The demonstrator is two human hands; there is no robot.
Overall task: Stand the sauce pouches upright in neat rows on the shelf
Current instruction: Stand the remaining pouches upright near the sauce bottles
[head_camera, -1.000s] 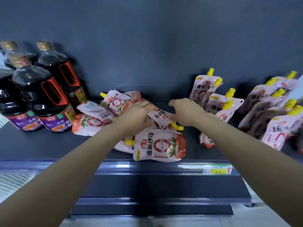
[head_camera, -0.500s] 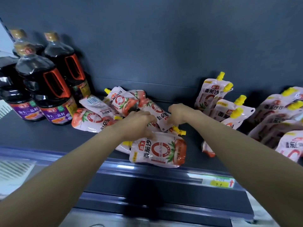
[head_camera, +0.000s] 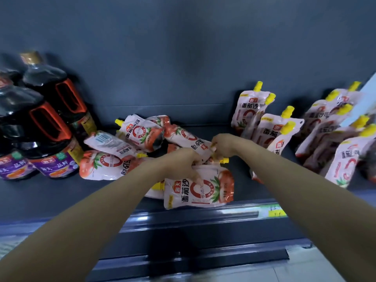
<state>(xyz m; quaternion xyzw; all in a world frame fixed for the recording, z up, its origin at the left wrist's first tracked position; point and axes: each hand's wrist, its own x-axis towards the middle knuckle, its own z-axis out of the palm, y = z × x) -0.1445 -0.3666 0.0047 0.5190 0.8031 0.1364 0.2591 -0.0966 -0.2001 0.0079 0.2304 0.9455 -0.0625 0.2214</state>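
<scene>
Right of the heap (head_camera: 140,139) some pouches (head_camera: 264,127) already stand; the heap lies flat, so much remains; right hand (head_camera: 224,146) pinches one pouch (head_camera: 189,137) there; left hand (head_camera: 180,162) curls onto another.

Dark bottles (head_camera: 36,143): three in view. Sauce pouches (head_camera: 197,190), counts approximate where they overlap: seven lying heaped, ten upright.

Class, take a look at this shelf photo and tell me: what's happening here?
A person is tidying sauce pouches on a shop shelf. Both hands are in the heap of fallen pouches: the left hand grips one near the front, the right hand pinches another's end. Upright pouches already stand in rows on the right; dark bottles stand left.
</scene>
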